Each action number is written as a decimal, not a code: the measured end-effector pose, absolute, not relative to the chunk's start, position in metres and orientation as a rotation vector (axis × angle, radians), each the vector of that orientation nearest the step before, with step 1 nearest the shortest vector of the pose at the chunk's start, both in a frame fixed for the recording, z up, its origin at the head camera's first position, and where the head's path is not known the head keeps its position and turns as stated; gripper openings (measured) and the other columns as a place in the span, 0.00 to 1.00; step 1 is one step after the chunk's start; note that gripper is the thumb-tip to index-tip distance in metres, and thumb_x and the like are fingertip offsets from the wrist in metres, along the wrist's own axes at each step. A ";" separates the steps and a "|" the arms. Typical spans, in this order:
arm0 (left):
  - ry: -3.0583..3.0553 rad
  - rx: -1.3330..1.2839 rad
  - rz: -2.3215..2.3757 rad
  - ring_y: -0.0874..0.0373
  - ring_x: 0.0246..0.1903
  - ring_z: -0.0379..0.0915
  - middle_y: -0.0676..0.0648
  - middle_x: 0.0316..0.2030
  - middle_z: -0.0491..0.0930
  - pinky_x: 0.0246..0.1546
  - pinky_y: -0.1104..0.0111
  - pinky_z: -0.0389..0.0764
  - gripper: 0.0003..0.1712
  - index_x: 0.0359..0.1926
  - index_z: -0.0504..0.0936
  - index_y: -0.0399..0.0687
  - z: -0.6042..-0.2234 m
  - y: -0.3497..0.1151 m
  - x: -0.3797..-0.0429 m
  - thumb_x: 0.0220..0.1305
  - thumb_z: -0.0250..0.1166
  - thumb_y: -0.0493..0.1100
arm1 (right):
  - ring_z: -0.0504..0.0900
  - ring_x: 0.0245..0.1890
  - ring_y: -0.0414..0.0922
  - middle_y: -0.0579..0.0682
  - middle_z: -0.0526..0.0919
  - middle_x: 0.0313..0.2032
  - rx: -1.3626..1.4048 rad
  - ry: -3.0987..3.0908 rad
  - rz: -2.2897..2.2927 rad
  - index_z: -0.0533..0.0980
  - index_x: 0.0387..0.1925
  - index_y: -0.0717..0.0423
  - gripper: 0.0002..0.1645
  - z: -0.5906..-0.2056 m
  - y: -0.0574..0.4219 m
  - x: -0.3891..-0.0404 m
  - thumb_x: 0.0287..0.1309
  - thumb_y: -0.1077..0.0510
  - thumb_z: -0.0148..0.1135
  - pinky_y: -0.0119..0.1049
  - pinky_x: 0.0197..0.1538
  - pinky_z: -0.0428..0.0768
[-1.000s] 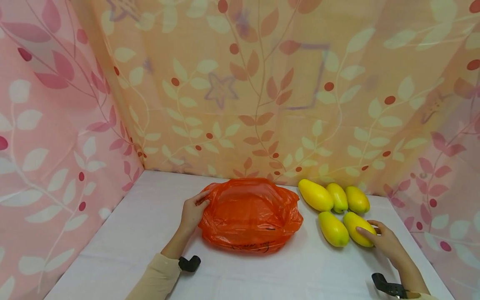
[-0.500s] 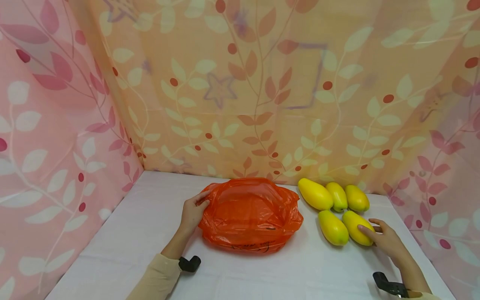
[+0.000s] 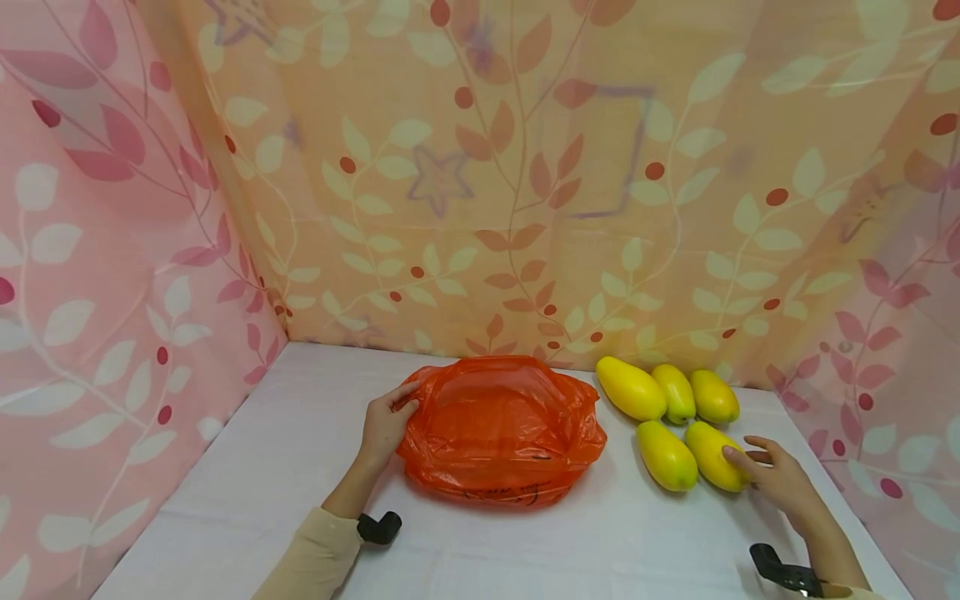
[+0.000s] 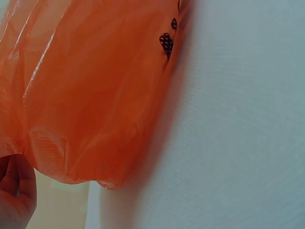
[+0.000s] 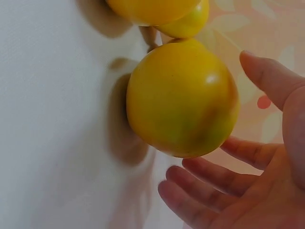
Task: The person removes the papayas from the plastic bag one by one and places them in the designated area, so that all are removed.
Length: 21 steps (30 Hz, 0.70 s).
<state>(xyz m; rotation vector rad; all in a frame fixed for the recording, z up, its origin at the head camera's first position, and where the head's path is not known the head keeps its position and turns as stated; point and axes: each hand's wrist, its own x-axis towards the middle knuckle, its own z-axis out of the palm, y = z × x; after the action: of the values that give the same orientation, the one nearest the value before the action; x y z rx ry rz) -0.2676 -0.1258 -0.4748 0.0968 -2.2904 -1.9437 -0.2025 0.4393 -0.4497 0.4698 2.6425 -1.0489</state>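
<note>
A crinkled orange-red plastic bag (image 3: 502, 433) lies puffed out on the white-covered table. My left hand (image 3: 384, 425) holds the bag's left edge between thumb and fingers; in the left wrist view the hand (image 4: 19, 191) shows at the lower left under the bag (image 4: 95, 105). To the right, my right hand (image 3: 783, 479) is beside the nearest right mango (image 3: 716, 457), a smooth yellow fruit. In the right wrist view its fingers (image 5: 214, 179) are spread, with the thumb held away from the mango (image 5: 183, 100) and fingertips close to its lower side.
Another mango (image 3: 666, 456) lies left of that one, and three more, with one mango (image 3: 630, 389) at the left, form a row behind. Floral curtains (image 3: 495, 167) enclose the back and sides of the table (image 3: 300, 433).
My right hand has loosened from the front right mango and drawn slightly right, its thumb sliding back across the fruit. The left hand and the bag have stayed in place.
</note>
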 end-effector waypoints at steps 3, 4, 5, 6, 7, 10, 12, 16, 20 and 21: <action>-2.288 0.099 -1.947 0.48 0.66 0.67 0.39 0.62 0.75 0.64 0.54 0.73 0.20 0.59 0.80 0.42 -0.475 -0.126 -0.268 0.66 0.59 0.33 | 0.60 0.61 0.74 0.81 0.51 0.65 0.473 2.659 -1.023 0.40 0.72 0.72 0.64 -0.448 0.439 -0.202 0.61 0.25 0.46 0.66 0.60 0.71; -2.290 0.097 -1.946 0.48 0.66 0.67 0.39 0.62 0.75 0.64 0.54 0.73 0.20 0.59 0.80 0.42 -0.475 -0.126 -0.268 0.66 0.59 0.33 | 0.59 0.61 0.74 0.81 0.51 0.65 0.472 2.668 -1.010 0.40 0.72 0.73 0.64 -0.447 0.439 -0.202 0.61 0.25 0.45 0.67 0.60 0.70; -2.290 0.099 -1.948 0.48 0.66 0.67 0.39 0.62 0.75 0.64 0.54 0.73 0.20 0.59 0.80 0.42 -0.474 -0.126 -0.268 0.66 0.59 0.33 | 0.59 0.61 0.75 0.81 0.51 0.65 0.470 2.676 -1.002 0.40 0.72 0.73 0.64 -0.446 0.439 -0.202 0.61 0.25 0.45 0.68 0.60 0.69; -2.292 0.097 -1.945 0.48 0.66 0.67 0.39 0.62 0.75 0.64 0.54 0.73 0.20 0.59 0.80 0.42 -0.474 -0.126 -0.268 0.66 0.59 0.33 | 0.59 0.62 0.75 0.81 0.51 0.65 0.468 2.685 -0.997 0.41 0.72 0.73 0.63 -0.445 0.439 -0.202 0.61 0.25 0.45 0.68 0.60 0.69; -2.293 0.098 -1.944 0.48 0.66 0.67 0.39 0.62 0.75 0.64 0.54 0.73 0.20 0.59 0.80 0.42 -0.474 -0.126 -0.268 0.66 0.59 0.33 | 0.59 0.62 0.74 0.81 0.51 0.65 0.465 2.693 -0.992 0.41 0.72 0.73 0.63 -0.444 0.439 -0.202 0.62 0.25 0.45 0.68 0.60 0.69; -2.295 0.096 -1.939 0.47 0.67 0.66 0.39 0.62 0.75 0.64 0.54 0.72 0.21 0.59 0.79 0.42 -0.473 -0.126 -0.267 0.66 0.59 0.33 | 0.59 0.62 0.75 0.81 0.51 0.66 0.456 2.705 -0.996 0.41 0.72 0.74 0.62 -0.441 0.438 -0.201 0.62 0.26 0.45 0.68 0.60 0.68; -2.295 0.095 -1.936 0.47 0.67 0.66 0.39 0.63 0.75 0.64 0.54 0.72 0.21 0.59 0.79 0.42 -0.472 -0.126 -0.267 0.66 0.59 0.33 | 0.58 0.63 0.75 0.81 0.51 0.66 0.450 2.713 -0.997 0.41 0.72 0.73 0.62 -0.439 0.436 -0.201 0.62 0.26 0.45 0.68 0.60 0.68; -2.299 0.094 -1.932 0.47 0.68 0.65 0.39 0.63 0.74 0.65 0.54 0.71 0.21 0.60 0.79 0.42 -0.470 -0.126 -0.266 0.66 0.59 0.33 | 0.59 0.63 0.75 0.81 0.52 0.66 0.429 2.761 -0.960 0.43 0.71 0.73 0.61 -0.436 0.432 -0.200 0.63 0.27 0.45 0.69 0.59 0.68; -2.295 0.096 -1.939 0.47 0.68 0.64 0.39 0.64 0.74 0.65 0.54 0.71 0.21 0.60 0.79 0.42 -0.470 -0.125 -0.265 0.66 0.59 0.33 | 0.59 0.62 0.75 0.81 0.53 0.65 0.420 2.803 -0.920 0.44 0.71 0.73 0.61 -0.430 0.427 -0.200 0.62 0.26 0.46 0.69 0.58 0.70; -2.296 0.096 -1.936 0.47 0.68 0.64 0.39 0.64 0.73 0.65 0.54 0.71 0.21 0.60 0.79 0.42 -0.470 -0.125 -0.265 0.66 0.59 0.33 | 0.59 0.62 0.75 0.81 0.54 0.65 0.420 2.810 -0.914 0.44 0.71 0.73 0.61 -0.429 0.425 -0.200 0.62 0.26 0.46 0.68 0.58 0.70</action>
<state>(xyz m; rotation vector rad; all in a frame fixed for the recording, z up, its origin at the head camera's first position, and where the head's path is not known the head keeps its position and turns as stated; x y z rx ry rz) -0.2651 -0.1252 -0.4705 0.0958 -2.2961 -1.9364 -0.1998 0.4251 -0.4288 0.4196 2.8102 -0.9145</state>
